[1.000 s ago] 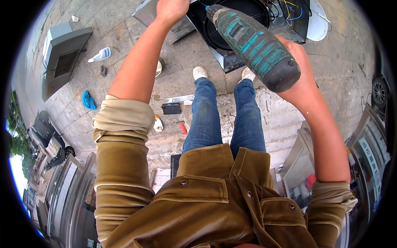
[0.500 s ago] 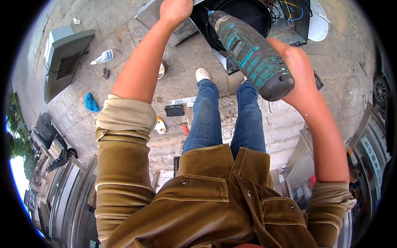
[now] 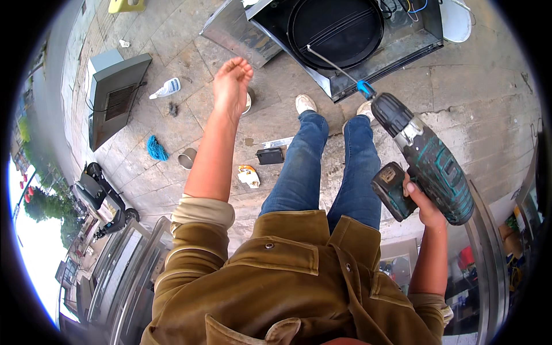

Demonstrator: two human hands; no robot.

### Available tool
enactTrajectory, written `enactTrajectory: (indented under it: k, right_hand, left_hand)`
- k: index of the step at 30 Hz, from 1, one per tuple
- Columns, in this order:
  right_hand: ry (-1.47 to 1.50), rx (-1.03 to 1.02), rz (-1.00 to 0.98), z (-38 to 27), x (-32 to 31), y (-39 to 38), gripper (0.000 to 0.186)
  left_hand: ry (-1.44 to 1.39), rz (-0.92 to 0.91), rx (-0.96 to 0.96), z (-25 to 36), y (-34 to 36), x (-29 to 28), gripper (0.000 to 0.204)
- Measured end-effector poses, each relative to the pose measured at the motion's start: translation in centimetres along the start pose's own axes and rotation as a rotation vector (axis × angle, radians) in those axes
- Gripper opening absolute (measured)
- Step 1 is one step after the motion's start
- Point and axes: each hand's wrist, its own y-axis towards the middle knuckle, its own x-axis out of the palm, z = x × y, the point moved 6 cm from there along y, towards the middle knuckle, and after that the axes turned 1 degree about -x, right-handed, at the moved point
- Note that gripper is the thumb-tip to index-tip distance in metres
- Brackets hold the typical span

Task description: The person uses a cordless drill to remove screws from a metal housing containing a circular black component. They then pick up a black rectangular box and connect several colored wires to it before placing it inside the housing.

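My right hand (image 3: 424,207) is wrapped round the grip of a black and teal cordless drill (image 3: 434,164). The drill points up and left, with its battery (image 3: 393,191) beside my fingers. A long thin screwdriver bit (image 3: 334,64) runs out of its blue-collared chuck, and in the picture its tip overlaps the open metal appliance housing (image 3: 428,47). A round black part (image 3: 336,34) sits inside that housing. My left hand (image 3: 232,86) hangs in the air below the housing's left panel (image 3: 244,34), its fingers curled together. What they hold, if anything, is hidden.
A grey metal hood-like unit (image 3: 118,98) stands at left, near a white bottle (image 3: 167,88) and a blue cloth (image 3: 156,148). By my legs lie a black box (image 3: 269,156), a crumpled wrapper (image 3: 248,176) and a cup (image 3: 187,158). A scooter (image 3: 100,198) is parked farther left.
My right hand has drawn the drill back from the housing, down and to the right. My left hand has come away from the metal panel toward me. The view has shifted.
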Motion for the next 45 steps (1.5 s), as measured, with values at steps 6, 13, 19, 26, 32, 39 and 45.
enactTrajectory:
  k: [6,13,19,26,32,39,45]
  right_hand:
    - [0.151,0.137,-0.117,8.7,-1.7,-5.4,0.024]
    - [0.532,0.255,-0.162,16.1,-4.2,-8.5,0.036]
    - [0.564,0.220,-0.188,20.7,-4.7,-9.5,0.037]
    - [0.619,0.257,-0.104,22.8,-1.3,-10.6,0.029]
    - [0.536,0.224,-0.002,25.1,2.3,-11.2,0.031]
    - [-0.325,-0.275,0.294,24.9,8.8,-11.1,0.038]
    - [0.661,-0.147,0.183,17.6,9.4,-3.3,0.035]
  left_hand:
    - [0.060,-0.060,-0.266,-7.7,-9.5,2.8,0.019]
    - [0.014,-0.360,-0.293,-11.0,-12.3,10.8,0.020]
    - [-0.024,-0.491,-0.379,-13.0,-14.7,15.5,0.019]
    - [0.196,-0.574,-0.387,-13.5,-15.2,16.5,0.017]
    - [0.320,-0.595,-0.358,-13.8,-14.6,16.6,0.020]
    - [-0.066,-0.458,-0.544,-16.4,-11.9,15.2,0.024]
    - [-0.141,-0.254,-0.521,-17.3,-6.9,14.6,0.022]
